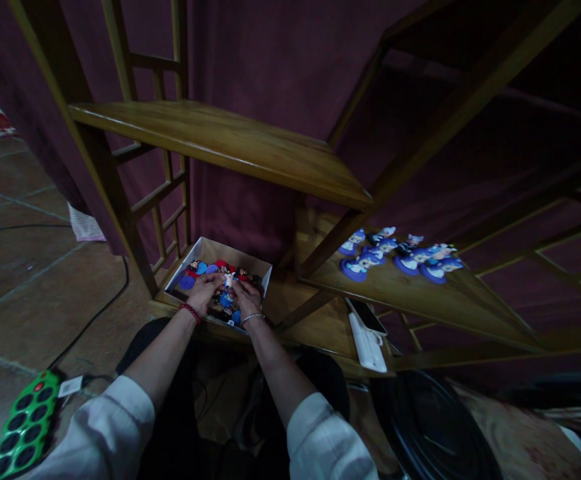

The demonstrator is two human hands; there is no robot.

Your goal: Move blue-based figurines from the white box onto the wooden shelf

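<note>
Both my hands are over a white open box (205, 248) on the low shelf, filled with small coloured figurines and round purple bases. My left hand (207, 291), with a red bead bracelet at the wrist, pinches a small white-topped figurine (229, 280) from the left. From the right, my right hand (245, 298), wearing a thin bracelet, has its fingers closed on the same figurine. A purple round base (187, 283) lies at the box's left side. Blue and red pieces lie under and around my fingers, partly hidden by them.
Several blue-haired figurines (363, 265) on purple bases stand on the shelf at right. Below them lie a phone (367, 316) and a white case (368, 343). A wooden shelf board (220, 137) overhangs the box. A green power strip (26, 427) is on the floor at left.
</note>
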